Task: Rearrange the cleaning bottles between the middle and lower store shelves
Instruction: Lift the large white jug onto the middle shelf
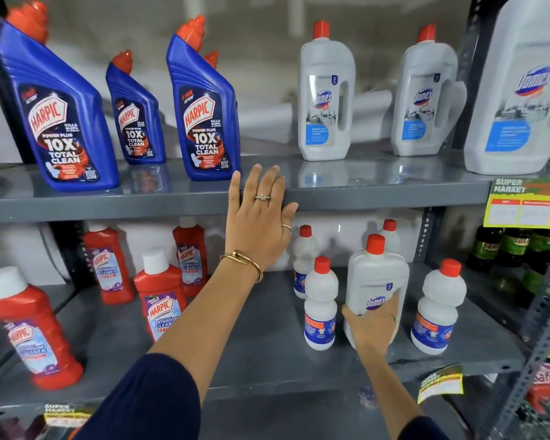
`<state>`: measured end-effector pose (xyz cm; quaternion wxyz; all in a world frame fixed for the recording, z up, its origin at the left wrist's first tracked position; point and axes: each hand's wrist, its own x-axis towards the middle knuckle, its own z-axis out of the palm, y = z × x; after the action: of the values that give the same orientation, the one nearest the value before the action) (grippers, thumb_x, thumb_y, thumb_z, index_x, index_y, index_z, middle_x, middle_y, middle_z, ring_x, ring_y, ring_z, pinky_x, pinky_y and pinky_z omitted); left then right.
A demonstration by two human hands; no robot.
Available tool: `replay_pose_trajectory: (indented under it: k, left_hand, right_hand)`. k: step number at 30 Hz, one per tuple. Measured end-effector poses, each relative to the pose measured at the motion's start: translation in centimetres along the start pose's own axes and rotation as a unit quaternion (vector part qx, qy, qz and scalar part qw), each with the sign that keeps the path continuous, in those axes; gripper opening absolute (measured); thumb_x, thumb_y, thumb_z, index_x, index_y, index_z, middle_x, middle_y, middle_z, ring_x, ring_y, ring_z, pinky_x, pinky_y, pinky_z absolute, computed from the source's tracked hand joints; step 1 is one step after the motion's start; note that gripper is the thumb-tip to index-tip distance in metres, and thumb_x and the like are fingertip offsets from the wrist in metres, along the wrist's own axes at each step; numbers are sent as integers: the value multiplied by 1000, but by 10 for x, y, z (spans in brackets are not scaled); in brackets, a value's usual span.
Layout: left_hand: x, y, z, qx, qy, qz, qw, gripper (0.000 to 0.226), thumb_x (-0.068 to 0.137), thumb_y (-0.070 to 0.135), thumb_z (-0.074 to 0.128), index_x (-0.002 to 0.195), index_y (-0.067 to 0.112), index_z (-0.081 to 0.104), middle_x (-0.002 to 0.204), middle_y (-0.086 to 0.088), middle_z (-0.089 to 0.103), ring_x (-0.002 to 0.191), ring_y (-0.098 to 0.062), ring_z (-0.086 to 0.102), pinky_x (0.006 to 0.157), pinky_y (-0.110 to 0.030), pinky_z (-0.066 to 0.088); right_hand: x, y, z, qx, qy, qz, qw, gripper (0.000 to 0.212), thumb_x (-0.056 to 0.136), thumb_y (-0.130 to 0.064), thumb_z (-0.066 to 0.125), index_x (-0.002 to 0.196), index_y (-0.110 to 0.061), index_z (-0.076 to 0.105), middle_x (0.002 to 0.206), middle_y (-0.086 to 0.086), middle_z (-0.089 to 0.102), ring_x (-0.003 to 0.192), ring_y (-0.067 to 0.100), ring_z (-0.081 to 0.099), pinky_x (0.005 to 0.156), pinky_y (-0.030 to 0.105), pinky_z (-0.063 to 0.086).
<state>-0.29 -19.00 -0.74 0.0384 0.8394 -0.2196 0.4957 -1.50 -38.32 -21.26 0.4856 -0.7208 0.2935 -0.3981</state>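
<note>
Lower shelf [267, 354], right half: small white bottles with red caps ring the Domex bottle [377, 282]. One [320, 304] stands just beside it on the left, one [438, 312] near the right front corner, two more [305, 258] toward the back edge. They crowd it on both sides. Left half holds red Harpic bathroom cleaner bottles [159, 300], white-capped, upright.

Middle shelf [362, 195]: three blue Harpic bottles [200, 106] on the left, a fourth partly hidden behind one; two white Domex bottles [326, 96] toward the right, a larger one [521, 90] at the right end. A yellow-green price tag [524, 203] hangs from the front edge near the right corner.

Shelves are grey metal, glossy, on perforated uprights; grey wall behind.

Task bottle: white, handled, red cap, blue Domex logo, upright on the lower shelf, toward its right side.

Right hand [370, 328]: fingers curled round the bottle's lower body, gripping it.

Left hand [261, 217]: open and flat, fingers spread, fingertips resting on the middle shelf's front edge; it holds nothing. Rings and a gold bangle visible.
</note>
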Motion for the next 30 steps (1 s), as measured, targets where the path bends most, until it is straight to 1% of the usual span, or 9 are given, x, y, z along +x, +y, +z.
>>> replay_pose_trajectory:
  k: [6,10,13,16,20,24,27,28,30]
  left_hand:
    - [0,1,-1,-8,-10,0,1000,46,88,34,32,115,2,53,127,-15,56,122,-37,44,106,-47,6]
    - [0,1,-3,-12,-18,-8,1000,48,88,34,31,115,1,52,126,-17,56,121,-39,44,106,-46,5]
    - [0,3,-6,-16,-32,-15,999,50,88,35,29,116,1,51,127,-18,55,122,-40,44,107,-45,3]
    - [0,4,-11,-17,-44,-16,999,46,92,34,34,121,1,49,132,-18,50,127,-39,37,110,-47,3]
    - [-1,4,-14,-12,-63,-14,998,46,95,31,37,131,3,39,143,-16,37,135,-34,21,109,-45,-6]
    - [-1,6,-18,-8,-75,-22,997,48,96,34,32,135,7,33,146,-13,33,137,-31,17,111,-45,-4]
    - [-1,6,-20,6,-88,-24,996,49,97,37,25,138,10,27,149,-10,28,138,-29,13,112,-44,-4]
    - [0,6,-21,5,-91,-24,996,50,97,37,24,139,10,26,149,-9,28,139,-28,12,112,-44,-4]
    - [0,5,-22,0,-96,-24,995,50,97,37,25,138,10,26,148,-10,29,138,-29,13,112,-45,-3]
  right_hand:
    - [-16,-2,-16,14,1,-1,1000,103,56,-11,86,139,-9,24,131,18,51,118,37,50,98,46,42]
    - [-29,-2,-32,-13,-11,-17,1000,103,54,-19,88,137,-12,27,129,16,54,114,36,53,96,48,46]
    - [-38,-7,-48,-20,-13,-22,999,98,53,-22,88,133,-13,32,127,14,56,112,34,55,94,48,48]
    - [-46,-22,-67,-12,-6,-52,999,91,54,-23,87,129,-16,36,124,11,58,109,32,56,91,48,49]
    - [-53,-62,-95,19,6,-90,996,86,56,-25,86,127,-17,38,120,5,59,106,28,57,85,41,49]
    - [-53,-117,-124,75,22,-139,987,87,51,-26,88,124,-15,40,112,-1,57,98,21,55,78,28,44]
    - [-47,-165,-145,97,28,-182,978,94,49,-30,88,127,-14,38,118,1,57,95,13,51,78,23,38]
    - [-45,-182,-151,103,34,-197,975,99,47,-35,87,129,-14,36,120,1,57,97,14,51,79,23,38]
    - [-39,-212,-159,112,55,-226,966,104,44,-46,81,132,-15,35,124,2,56,105,19,53,86,30,44]
